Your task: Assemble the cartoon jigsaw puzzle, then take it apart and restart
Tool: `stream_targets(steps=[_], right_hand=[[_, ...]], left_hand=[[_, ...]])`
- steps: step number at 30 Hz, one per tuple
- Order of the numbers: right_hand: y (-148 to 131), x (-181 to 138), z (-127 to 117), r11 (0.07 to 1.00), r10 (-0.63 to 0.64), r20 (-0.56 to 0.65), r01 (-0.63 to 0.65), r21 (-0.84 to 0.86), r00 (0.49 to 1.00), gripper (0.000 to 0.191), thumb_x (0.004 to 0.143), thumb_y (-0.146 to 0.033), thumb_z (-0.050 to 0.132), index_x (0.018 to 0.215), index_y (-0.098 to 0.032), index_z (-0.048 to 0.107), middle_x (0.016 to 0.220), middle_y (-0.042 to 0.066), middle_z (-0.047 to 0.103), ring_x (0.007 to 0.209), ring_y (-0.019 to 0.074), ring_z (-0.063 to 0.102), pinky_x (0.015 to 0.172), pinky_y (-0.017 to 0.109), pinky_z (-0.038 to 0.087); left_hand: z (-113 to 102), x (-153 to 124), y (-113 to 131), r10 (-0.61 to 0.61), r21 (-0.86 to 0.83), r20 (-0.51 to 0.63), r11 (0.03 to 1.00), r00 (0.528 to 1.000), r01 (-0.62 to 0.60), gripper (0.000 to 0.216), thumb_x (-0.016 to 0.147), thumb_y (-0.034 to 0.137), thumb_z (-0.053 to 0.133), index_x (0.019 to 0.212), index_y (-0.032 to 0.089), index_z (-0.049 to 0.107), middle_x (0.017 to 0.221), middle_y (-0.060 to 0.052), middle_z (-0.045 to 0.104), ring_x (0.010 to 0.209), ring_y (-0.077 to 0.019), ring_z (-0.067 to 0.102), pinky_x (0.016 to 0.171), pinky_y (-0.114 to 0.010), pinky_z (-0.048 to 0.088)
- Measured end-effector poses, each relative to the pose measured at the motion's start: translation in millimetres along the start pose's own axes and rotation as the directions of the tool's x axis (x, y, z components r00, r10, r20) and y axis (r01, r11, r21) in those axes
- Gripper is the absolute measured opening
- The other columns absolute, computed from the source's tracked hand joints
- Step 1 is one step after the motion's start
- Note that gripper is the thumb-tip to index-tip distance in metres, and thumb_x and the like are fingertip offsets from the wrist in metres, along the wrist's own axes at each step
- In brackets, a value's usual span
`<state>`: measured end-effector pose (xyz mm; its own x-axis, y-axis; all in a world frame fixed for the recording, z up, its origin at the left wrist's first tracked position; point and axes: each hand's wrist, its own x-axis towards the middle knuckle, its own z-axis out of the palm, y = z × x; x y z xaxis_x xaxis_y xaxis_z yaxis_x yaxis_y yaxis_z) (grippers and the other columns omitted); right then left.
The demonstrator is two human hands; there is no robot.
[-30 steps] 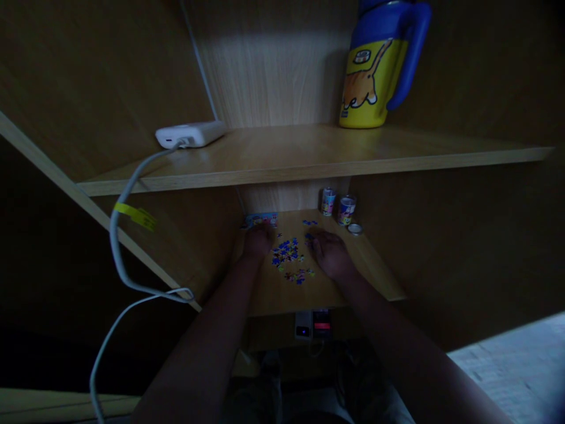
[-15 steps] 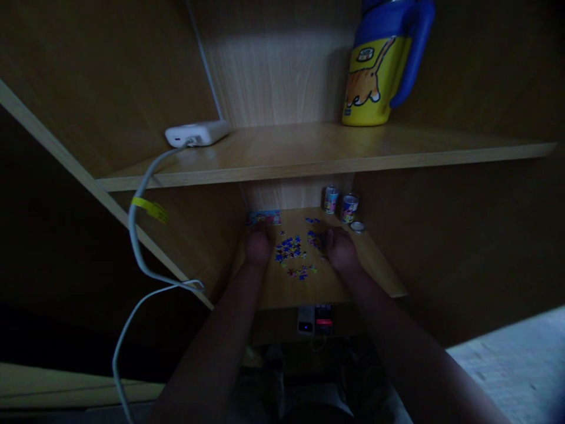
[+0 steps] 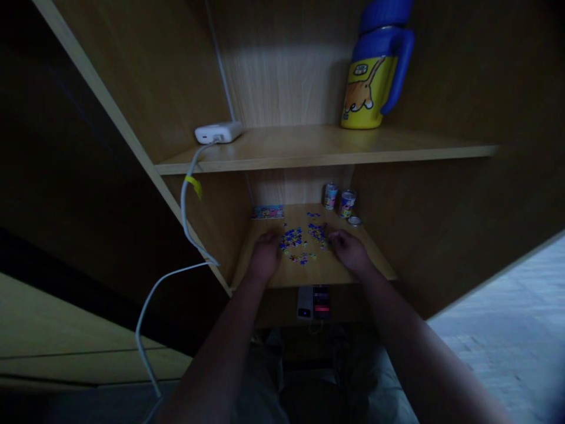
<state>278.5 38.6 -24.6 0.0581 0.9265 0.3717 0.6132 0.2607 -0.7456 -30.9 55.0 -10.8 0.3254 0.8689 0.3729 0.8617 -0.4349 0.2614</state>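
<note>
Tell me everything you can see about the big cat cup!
The cup has a blue upper part, a curved blue handle on the right and a yellow body showing an orange cat's back end and raised tail. It might be plastic. It stands upright on the upper shelf; nothing else touches it. The picture crops its top.

The prints on the puzzle pieces (image 3: 291, 237) are too small to make out. Dimness hides whether the left hand (image 3: 266, 253) or the right hand (image 3: 351, 247) pinches one. The mug (image 3: 367, 88), far right, is cut off above; the forearms (image 3: 223, 353), nearside.
</note>
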Motion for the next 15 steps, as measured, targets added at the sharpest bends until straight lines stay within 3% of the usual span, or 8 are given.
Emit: stream_targets(steps=[3,6,11,15], right_hand=[[-14,-19,2,0.99,-0.138,0.033,0.137,0.02,0.99,0.024,0.103,-0.026,0.055,0.119,-0.023,0.073,0.108,0.006,0.079,0.101,0.0217,0.074,0.099,0.039,0.058],[-28,-32,6,0.965,-0.261,0.065,0.26,0.031,0.963,0.035,0.097,-0.017,0.054,0.126,-0.024,0.072,0.115,0.008,0.076,0.111,0.0223,0.071,0.103,0.039,0.057],[-38,-38,15,0.923,-0.376,0.189,0.384,-0.008,0.907,0.036,0.09,-0.009,0.059,0.113,-0.026,0.081,0.112,0.007,0.079,0.111,0.0223,0.073,0.103,0.039,0.057],[-36,-37,22,0.928,-0.326,0.153,0.346,-0.137,0.933,0.031,0.095,-0.012,0.056,0.109,-0.021,0.082,0.116,0.012,0.08,0.113,0.0267,0.072,0.107,0.045,0.055]], left_hand=[[2,-13,15,0.126,-0.037,0.039,0.992,0.991,-0.124,0.035,0.107,0.036,0.069,0.139,0.019,0.068,0.149,-0.013,0.065,0.137,-0.0317,0.063,0.116,-0.058,0.052],[5,-19,24,0.187,-0.052,0.08,0.982,0.979,-0.184,0.036,0.112,0.029,0.056,0.146,0.02,0.066,0.159,-0.013,0.062,0.151,-0.0288,0.053,0.128,-0.054,0.039],[7,-19,27,0.155,-0.025,0.127,0.988,0.98,-0.153,0.046,0.113,0.036,0.046,0.155,0.022,0.059,0.166,-0.009,0.056,0.159,-0.0268,0.045,0.132,-0.053,0.032],[7,-18,28,0.074,0.006,0.1,0.997,0.992,-0.075,0.047,0.113,0.038,0.044,0.154,0.022,0.06,0.166,-0.011,0.057,0.158,-0.0275,0.046,0.132,-0.052,0.033]])
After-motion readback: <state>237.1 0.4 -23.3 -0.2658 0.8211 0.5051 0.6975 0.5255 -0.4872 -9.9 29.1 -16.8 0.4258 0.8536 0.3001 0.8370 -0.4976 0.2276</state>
